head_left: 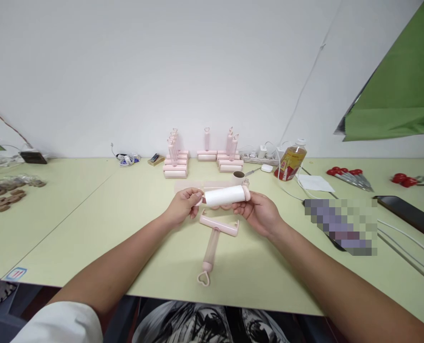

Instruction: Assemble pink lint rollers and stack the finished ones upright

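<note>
Between my two hands is a white lint roller roll (224,196), raised a little above the table and lying nearly level. At its left end my left hand (183,205) is closed on a small pink end piece, mostly hidden by the fingers. My right hand (259,213) closes round the right end, beside a pink end cap (246,192). Below the roll a pink lint roller handle (212,247) lies on the table, with a bracket across its top, a clear grip and a heart-shaped loop. Scalloped pink pieces partly show behind the roll.
Assembled pink lint rollers (176,171) stand in groups by the wall. To the right are a drink bottle (291,161), a power strip (260,158), red-handled tools (351,177), cables and a black phone (408,216). Brown pieces (8,200) lie far left.
</note>
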`<state>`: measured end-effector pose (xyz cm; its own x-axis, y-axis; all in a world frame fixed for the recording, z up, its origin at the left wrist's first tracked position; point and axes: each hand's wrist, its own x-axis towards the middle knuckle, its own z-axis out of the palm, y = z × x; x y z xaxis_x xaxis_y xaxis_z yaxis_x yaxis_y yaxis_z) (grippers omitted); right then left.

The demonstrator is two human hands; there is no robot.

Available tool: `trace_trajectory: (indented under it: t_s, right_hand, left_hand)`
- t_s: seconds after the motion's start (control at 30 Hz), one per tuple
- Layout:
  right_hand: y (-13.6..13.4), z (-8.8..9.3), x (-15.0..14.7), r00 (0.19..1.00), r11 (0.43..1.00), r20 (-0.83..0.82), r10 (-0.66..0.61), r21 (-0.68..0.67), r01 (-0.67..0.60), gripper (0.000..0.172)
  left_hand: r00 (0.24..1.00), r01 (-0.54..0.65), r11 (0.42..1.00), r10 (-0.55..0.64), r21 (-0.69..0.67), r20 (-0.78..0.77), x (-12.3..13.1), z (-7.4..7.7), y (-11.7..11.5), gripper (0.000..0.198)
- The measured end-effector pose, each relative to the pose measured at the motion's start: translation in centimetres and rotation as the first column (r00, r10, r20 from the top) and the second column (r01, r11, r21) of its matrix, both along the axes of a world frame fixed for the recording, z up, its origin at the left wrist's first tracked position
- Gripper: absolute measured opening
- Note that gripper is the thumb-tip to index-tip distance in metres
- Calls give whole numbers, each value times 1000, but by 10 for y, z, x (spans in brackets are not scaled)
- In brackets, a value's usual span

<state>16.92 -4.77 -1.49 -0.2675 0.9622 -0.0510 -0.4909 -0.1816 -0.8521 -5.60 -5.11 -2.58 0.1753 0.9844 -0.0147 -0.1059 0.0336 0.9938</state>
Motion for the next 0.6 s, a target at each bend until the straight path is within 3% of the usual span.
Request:
trace_trajectory:
  t_s: [0.13, 0.23, 0.33, 0.47, 0.6]
  right_hand:
    - [-4, 1, -3, 994, 998, 100, 51, -26, -49, 15]
    - [-11, -1, -8, 971, 985, 184, 151, -105, -133, 19]
    - [-18, -2, -13, 925, 958, 265, 273, -167, -235, 22]
    - [-26, -2, -18, 842, 926, 391, 371, -222, -305, 29]
    - [-33, 0, -23, 803, 901, 412, 430, -258, -349, 30]
  left_hand:
    - [993, 39, 996, -30, 79, -112, -8, 9, -1, 46]
    - [968, 204, 973, -184, 108, -170, -10, 18, -7, 44]
    - [917, 364, 931, -354, 27, -182, -7, 24, -17, 43]
    - [858, 488, 870, -494, -76, -144, 5, 22, -29, 44]
    - [848, 522, 853, -521, -18, -102, 16, 18, -33, 40]
